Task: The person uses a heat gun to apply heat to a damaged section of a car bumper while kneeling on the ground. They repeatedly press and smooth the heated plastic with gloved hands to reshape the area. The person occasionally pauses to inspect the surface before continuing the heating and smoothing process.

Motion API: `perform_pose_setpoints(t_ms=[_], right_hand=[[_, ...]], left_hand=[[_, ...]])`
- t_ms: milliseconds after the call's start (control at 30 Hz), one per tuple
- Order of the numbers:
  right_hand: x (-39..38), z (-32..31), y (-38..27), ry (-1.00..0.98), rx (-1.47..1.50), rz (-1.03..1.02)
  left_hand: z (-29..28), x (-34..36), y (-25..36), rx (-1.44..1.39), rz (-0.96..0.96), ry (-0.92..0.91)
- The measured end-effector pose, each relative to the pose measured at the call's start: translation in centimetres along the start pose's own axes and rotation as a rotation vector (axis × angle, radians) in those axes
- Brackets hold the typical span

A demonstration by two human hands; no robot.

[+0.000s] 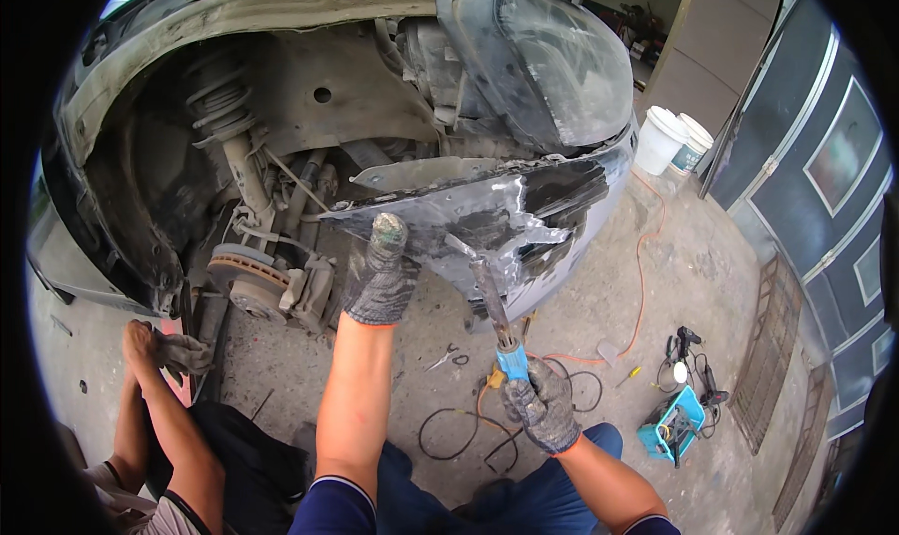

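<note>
My left hand [382, 273], in a grey, worn glove, grips the upper edge of a car bumper [431, 219]; its thumb lies on the outer face and the other fingers are hidden. A torn, scraped patch with pale, melted-looking ridges [520, 224] runs across the bumper's corner. Gloved too, my right hand [543, 409] is closed around the blue handle of a hot-air plastic welder [491, 301]. The tool's long metal barrel points up, and its flat tip is at the bumper's face beside the damage; whether it touches, I cannot tell.
A brake disc [248, 278] and strut [245, 165] show in the open wheel arch. At left a co-worker's hands [140, 343] hold a grey cloth-like thing [183, 352]. Cables [449, 451], pliers [440, 357], a screwdriver [629, 376], a turquoise basket [688, 409] and white buckets [661, 142] are on the floor.
</note>
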State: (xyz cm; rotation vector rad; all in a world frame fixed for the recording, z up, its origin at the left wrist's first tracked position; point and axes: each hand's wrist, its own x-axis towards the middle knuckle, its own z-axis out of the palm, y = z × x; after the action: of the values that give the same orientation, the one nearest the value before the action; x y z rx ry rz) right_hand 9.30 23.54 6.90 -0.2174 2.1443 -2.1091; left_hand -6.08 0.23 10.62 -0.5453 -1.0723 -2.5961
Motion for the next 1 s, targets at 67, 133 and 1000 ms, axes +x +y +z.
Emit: perform_pose_setpoints(t_ms=[67, 133, 1000], right_hand=[[0.1, 0.1, 0.1, 0.018, 0.015, 0.0], [0.1, 0.2, -0.1, 0.036, 0.028, 0.003], [2.3, -2.8, 1.7, 0.071, -0.304, -0.087]], left_hand=[[0.0, 0.1, 0.0, -0.043, -0.01, -0.023], [0.4, 0.0, 0.2, -0.07, -0.016, -0.019], [1.2, -0.3, 0.1, -0.007, -0.003, 0.113]])
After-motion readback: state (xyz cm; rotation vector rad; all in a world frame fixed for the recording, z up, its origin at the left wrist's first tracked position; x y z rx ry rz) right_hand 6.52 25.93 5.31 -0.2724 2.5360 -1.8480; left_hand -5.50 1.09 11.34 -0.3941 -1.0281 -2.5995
